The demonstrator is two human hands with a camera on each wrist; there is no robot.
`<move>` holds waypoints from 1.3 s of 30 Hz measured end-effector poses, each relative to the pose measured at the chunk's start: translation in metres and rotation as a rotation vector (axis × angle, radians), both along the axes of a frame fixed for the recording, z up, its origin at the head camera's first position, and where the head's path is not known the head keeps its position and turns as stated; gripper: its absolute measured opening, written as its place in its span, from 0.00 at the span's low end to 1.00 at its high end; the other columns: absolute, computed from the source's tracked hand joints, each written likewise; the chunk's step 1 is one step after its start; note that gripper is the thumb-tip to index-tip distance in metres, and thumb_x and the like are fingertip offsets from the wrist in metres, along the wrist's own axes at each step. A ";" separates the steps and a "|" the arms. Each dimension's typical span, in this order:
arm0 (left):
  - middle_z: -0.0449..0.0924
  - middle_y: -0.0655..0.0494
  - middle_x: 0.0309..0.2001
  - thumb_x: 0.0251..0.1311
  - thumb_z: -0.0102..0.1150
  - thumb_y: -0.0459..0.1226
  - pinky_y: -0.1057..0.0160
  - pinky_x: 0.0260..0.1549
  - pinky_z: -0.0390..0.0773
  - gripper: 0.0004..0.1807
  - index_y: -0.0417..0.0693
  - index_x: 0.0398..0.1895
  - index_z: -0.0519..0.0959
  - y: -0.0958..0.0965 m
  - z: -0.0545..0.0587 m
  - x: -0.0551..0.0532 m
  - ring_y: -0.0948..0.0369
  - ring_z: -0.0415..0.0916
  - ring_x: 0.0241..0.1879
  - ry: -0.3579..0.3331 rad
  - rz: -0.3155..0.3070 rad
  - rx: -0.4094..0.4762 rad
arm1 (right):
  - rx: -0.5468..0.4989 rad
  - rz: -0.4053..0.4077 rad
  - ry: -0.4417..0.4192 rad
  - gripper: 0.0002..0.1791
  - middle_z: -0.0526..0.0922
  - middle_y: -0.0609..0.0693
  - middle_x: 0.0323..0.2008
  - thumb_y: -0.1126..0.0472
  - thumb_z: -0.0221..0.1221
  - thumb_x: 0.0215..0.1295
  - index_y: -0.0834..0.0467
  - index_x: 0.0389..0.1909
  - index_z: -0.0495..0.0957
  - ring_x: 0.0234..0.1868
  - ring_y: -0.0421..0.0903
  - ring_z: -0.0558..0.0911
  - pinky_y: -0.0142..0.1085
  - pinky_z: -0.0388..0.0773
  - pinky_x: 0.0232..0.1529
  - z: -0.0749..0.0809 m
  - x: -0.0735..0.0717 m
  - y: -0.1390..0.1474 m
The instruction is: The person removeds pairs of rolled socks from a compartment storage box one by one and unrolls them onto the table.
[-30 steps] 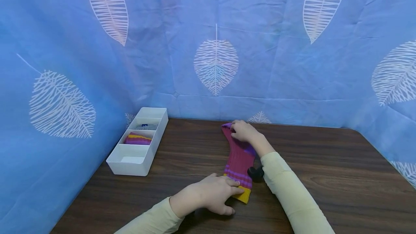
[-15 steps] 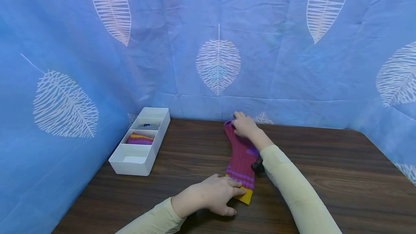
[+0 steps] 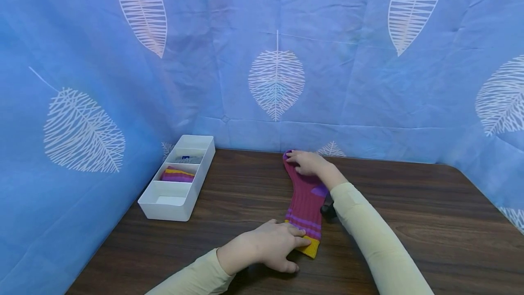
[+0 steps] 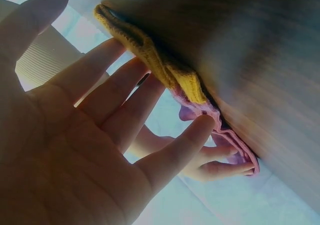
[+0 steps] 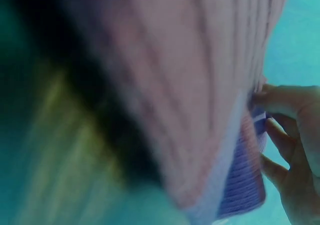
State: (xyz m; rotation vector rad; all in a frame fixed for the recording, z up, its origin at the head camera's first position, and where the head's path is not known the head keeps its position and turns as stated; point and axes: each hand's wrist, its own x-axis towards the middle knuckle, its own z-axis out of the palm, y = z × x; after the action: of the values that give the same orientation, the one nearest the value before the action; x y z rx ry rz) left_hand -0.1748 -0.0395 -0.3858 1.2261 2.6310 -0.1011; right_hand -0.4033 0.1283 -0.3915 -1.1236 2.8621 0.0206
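Observation:
A maroon sock (image 3: 304, 201) lies stretched out on the table, with purple stripes, a purple heel patch and a yellow cuff (image 3: 309, 246). My left hand (image 3: 272, 246) rests on the cuff end, fingers spread and fairly straight; the left wrist view shows the fingertips touching the yellow ribbing (image 4: 150, 52). At the far end, my right hand (image 3: 309, 164) lies over the purple toe, its fingertips touching it. In the right wrist view, the thumb and fingers (image 5: 292, 102) touch the sock's edge, and blurred ribbed fabric fills much of the picture.
On the left of the table stands a white divided box (image 3: 188, 201). One compartment holds a folded maroon, purple and yellow sock (image 3: 178, 175), another a grey folded item (image 3: 190, 160). Blue leaf-patterned cloth (image 3: 229, 81) hangs behind the table.
My right hand's fingers reached out past the toe, then came back down over it; the toe end lies flatter. The left hand stays on the cuff. The view has shifted slightly.

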 end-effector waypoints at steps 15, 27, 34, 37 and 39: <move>0.65 0.68 0.70 0.61 0.57 0.60 0.49 0.60 0.73 0.33 0.70 0.70 0.66 0.000 -0.001 0.000 0.67 0.63 0.69 0.023 -0.004 -0.009 | 0.173 -0.128 -0.123 0.31 0.48 0.58 0.78 0.55 0.44 0.75 0.50 0.77 0.51 0.78 0.58 0.48 0.61 0.51 0.72 -0.007 -0.006 -0.004; 0.78 0.70 0.58 0.57 0.60 0.61 0.54 0.54 0.76 0.29 0.65 0.60 0.74 0.004 0.004 0.005 0.69 0.76 0.55 0.078 0.081 -0.022 | 0.165 -0.302 -0.272 0.37 0.41 0.60 0.78 0.54 0.45 0.74 0.54 0.78 0.43 0.79 0.59 0.42 0.64 0.44 0.72 -0.007 -0.005 -0.001; 0.82 0.68 0.41 0.55 0.61 0.63 0.53 0.54 0.76 0.27 0.62 0.52 0.75 0.003 0.007 0.006 0.69 0.79 0.43 0.113 0.180 -0.038 | 0.129 -0.351 -0.299 0.38 0.39 0.61 0.78 0.52 0.44 0.74 0.55 0.78 0.40 0.79 0.60 0.40 0.63 0.42 0.73 -0.007 -0.004 0.014; 0.80 0.67 0.33 0.54 0.61 0.64 0.53 0.52 0.76 0.27 0.59 0.47 0.75 0.002 0.008 0.006 0.68 0.78 0.37 0.140 0.223 -0.046 | 0.118 -0.356 -0.297 0.38 0.39 0.63 0.78 0.51 0.45 0.74 0.56 0.78 0.41 0.78 0.61 0.40 0.64 0.43 0.72 -0.008 -0.002 0.022; 0.79 0.65 0.31 0.53 0.60 0.66 0.53 0.53 0.76 0.28 0.58 0.46 0.76 0.002 0.008 0.006 0.67 0.79 0.36 0.163 0.253 -0.056 | 0.111 -0.355 -0.292 0.38 0.40 0.64 0.77 0.51 0.45 0.74 0.58 0.78 0.42 0.78 0.62 0.40 0.64 0.44 0.72 -0.009 -0.001 0.028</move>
State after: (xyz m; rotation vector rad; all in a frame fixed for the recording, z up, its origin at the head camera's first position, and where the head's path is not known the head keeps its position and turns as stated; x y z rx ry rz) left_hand -0.1684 -0.0378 -0.3774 0.8929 2.8771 -0.2381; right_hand -0.4047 0.1566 -0.4002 -0.5365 2.7103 -0.0034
